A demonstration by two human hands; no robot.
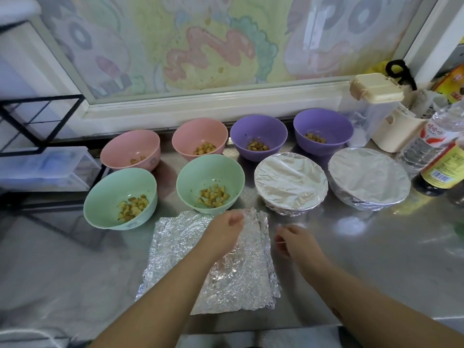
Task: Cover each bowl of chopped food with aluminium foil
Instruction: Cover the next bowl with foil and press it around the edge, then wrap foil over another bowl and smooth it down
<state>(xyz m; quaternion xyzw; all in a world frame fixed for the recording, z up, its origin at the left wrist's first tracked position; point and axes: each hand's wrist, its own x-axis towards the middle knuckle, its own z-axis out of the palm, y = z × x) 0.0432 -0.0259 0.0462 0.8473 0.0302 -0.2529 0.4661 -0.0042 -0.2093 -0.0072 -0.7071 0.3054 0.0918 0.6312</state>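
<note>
While two foil-covered bowls at the front right are done, six are open. They are two green bowls, two pink bowls and two purple bowls. Each has a little chopped food in the bottom.

The stack of foil sheets lies flat on the steel counter, just in front of the green bowls. The left hand rests on the stack's far edge with its fingers curled down onto the foil. Whether a sheet is pinched I cannot tell, because the hand hides the contact. The right hand hovers just beside the stack's right edge, apart from it. Its fingers are loosely curled and nothing shows in them.

My read of the step is peeling off one sheet for the next bowl, likely the nearer green one.
- Lift at a corner and pin the rest with the other hand.
- Check for doubles, since crinkled sheets probably cling.
- Raise the sheet gently to avoid tears and centre it over the rim.
- Press the edge down all round, as on the two finished bowls.

Several things are hard to make out:
- The right fingertips are motion-blurred.
- The sheet count is unclear, since only staggered edges show at the stack's right side.
- The food is just yellowish-brown bits, type unknown.
- The bowl wall partly hides the food in the left pink bowl.
- The bottles at far right are cut by the frame.
</note>
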